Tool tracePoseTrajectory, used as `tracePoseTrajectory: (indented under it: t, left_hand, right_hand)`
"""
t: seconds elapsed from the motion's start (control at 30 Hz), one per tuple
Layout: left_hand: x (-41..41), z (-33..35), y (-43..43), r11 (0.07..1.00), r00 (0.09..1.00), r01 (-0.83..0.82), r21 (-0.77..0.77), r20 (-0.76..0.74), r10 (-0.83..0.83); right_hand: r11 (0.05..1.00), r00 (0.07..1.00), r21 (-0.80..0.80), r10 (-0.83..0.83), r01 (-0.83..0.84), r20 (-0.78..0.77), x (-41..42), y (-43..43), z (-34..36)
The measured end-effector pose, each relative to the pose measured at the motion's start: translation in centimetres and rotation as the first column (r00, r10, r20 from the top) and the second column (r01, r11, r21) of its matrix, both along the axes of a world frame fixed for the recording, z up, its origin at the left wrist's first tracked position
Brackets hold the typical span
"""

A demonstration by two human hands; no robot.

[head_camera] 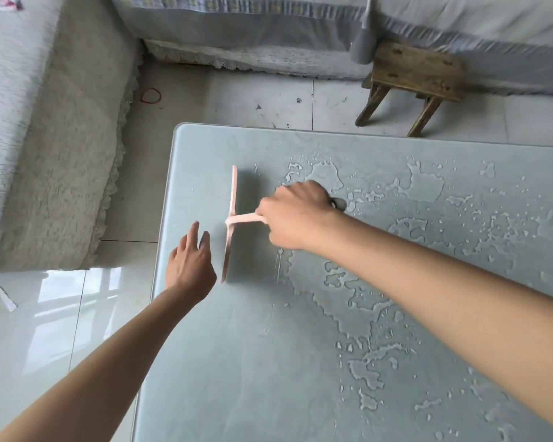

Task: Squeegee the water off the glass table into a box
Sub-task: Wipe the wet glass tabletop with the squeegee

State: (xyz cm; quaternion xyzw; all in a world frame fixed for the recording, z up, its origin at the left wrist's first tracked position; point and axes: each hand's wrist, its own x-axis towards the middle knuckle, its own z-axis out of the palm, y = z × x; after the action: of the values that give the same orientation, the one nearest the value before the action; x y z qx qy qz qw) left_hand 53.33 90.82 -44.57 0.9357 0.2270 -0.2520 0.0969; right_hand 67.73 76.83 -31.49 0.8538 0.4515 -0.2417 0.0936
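On the wet glass table (237,362), right hand (292,218) grips one pink squeegee (232,221); left hand (190,263) spread, holding nothing.

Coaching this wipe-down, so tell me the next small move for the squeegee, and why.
Probably lift the squeegee, gripped by the right hand, and set its blade down right of the water. Nearly all puddles lie right of the blade; the glass table toward its left edge shows few drops.
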Motion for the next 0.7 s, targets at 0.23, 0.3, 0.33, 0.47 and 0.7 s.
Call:
tracePoseTrajectory:
  t: [0.23,0.3,0.33,0.47,0.7]
  left_hand:
    - [2.1,-1.3,0.8,0.994,0.994,0.111,-0.024,0.014,-0.111]
    - [2.6,-1.5,0.9,0.994,0.995,0.100,-0.053,-0.011,-0.101]
    - [2.9,-1.6,1.0,0.994,0.996,0.089,-0.063,-0.024,-0.091]
    - [3.9,-1.2,1.3,0.991,0.991,0.102,-0.084,-0.083,-0.109]
    - [5.1,-0.7,1.4,0.977,0.948,0.212,-0.027,-0.236,-0.212]
  right_hand:
    - [0.987,0.991,-0.102,-0.127,0.121,-0.046,1.6,-5.8,1.7]
    - [0.995,0.996,-0.052,-0.089,0.089,-0.002,1.8,-5.7,2.7]
    - [0.997,0.997,-0.011,-0.076,0.076,0.014,2.0,-4.9,2.9]
    - [0.997,0.996,0.025,-0.073,0.072,0.043,4.4,-0.3,1.4]
    - [0.973,0.972,-0.016,-0.229,0.229,-0.047,5.9,-3.6,-0.9]
